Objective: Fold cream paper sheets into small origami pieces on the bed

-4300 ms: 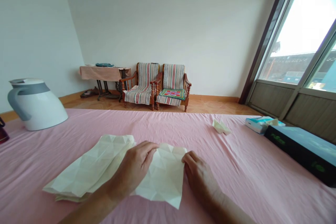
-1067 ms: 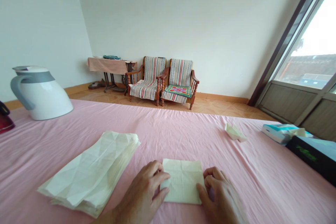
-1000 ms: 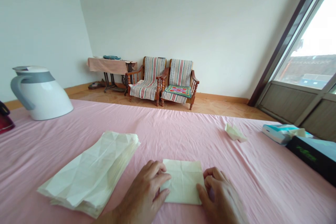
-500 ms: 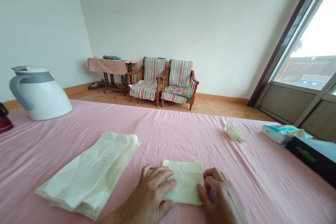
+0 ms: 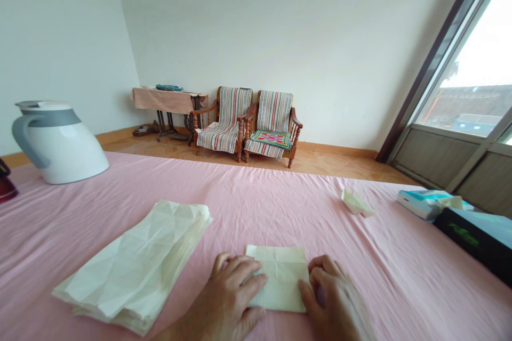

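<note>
A folded cream paper sheet (image 5: pixel 282 276) lies on the pink tablecloth (image 5: pixel 280 208) near the front edge. My left hand (image 5: pixel 228 301) rests flat on its left part, fingers stretched out and pressing the paper down. My right hand (image 5: pixel 334 298) sits at the sheet's right edge with fingers curled, thumb on the lower right corner. A stack of creased cream sheets (image 5: pixel 136 261) lies to the left of my left hand.
A white kettle (image 5: pixel 56 141) stands at the far left, a dark red object (image 5: pixel 5 184) beside it. A small folded paper piece (image 5: pixel 356 203) lies far right. A teal tissue pack (image 5: pixel 426 202) and dark box (image 5: pixel 476 242) sit at the right edge.
Since 4.3 s ago the large sheet has been folded to a small rectangle. In the last second my left fingers slid rightwards further onto the paper; my right hand stayed.
</note>
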Action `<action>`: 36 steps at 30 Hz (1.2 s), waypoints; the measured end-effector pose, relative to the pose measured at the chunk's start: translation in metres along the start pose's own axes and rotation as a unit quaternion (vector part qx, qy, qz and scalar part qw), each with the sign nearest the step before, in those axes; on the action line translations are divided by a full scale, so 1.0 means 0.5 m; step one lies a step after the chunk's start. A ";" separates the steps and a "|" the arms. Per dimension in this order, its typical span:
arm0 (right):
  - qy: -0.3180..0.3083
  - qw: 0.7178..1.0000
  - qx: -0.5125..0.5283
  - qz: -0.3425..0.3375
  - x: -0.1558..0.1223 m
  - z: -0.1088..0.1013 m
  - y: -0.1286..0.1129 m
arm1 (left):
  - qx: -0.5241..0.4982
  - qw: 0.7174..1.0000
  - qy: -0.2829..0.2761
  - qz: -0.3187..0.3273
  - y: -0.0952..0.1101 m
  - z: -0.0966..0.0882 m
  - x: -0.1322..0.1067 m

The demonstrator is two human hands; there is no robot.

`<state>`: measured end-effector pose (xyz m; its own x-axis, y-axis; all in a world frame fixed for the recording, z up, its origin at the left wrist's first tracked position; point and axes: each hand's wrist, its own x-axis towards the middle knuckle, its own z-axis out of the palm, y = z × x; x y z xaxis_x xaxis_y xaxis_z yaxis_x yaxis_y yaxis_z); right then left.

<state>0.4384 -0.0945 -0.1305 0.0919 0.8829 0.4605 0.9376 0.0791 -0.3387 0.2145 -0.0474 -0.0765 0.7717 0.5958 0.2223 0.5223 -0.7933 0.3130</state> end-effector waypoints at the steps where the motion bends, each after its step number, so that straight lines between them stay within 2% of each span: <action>1: -0.003 1.000 0.000 0.001 0.000 0.000 0.000 | -0.001 1.000 0.000 -0.001 0.001 -0.001 0.000; 7: 0.009 1.000 0.006 -0.004 0.001 0.002 0.003 | -0.005 1.000 0.017 0.006 0.003 -0.004 0.001; 11: 0.002 1.000 0.000 -0.007 0.000 0.001 0.004 | 0.000 1.000 0.006 0.005 0.000 -0.002 0.002; 19: -0.008 1.000 -0.014 0.001 0.000 -0.002 0.002 | 0.038 0.998 0.024 0.034 -0.016 0.021 -0.006; 23: -0.020 1.000 -0.011 0.021 -0.003 -0.003 -0.002 | 0.048 0.998 0.015 0.034 -0.019 0.022 -0.006; 27: 0.017 1.000 -0.010 0.021 -0.006 -0.008 0.000 | 0.047 0.998 -0.001 0.035 -0.018 0.016 -0.003; 29: 0.062 0.998 -0.024 -0.014 -0.005 -0.017 -0.001 | 0.048 0.998 -0.002 0.039 -0.019 0.016 -0.003; 31: 0.084 0.993 -0.034 -0.078 -0.003 -0.029 -0.004 | 0.050 0.998 0.000 0.044 -0.020 0.018 -0.004; 33: 0.077 0.982 -0.020 -0.171 -0.002 -0.037 -0.011 | 0.051 0.998 0.003 0.048 -0.020 0.018 -0.006; 36: 0.071 0.945 -0.018 -0.318 -0.005 -0.036 -0.019 | 0.049 0.998 0.003 0.045 -0.015 0.010 -0.005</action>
<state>0.4354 -0.1057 -0.1140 -0.4521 0.5907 0.6683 0.8289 0.5550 0.0701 0.2105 -0.0438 -0.0842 0.8150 0.5224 0.2506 0.4846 -0.8517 0.1993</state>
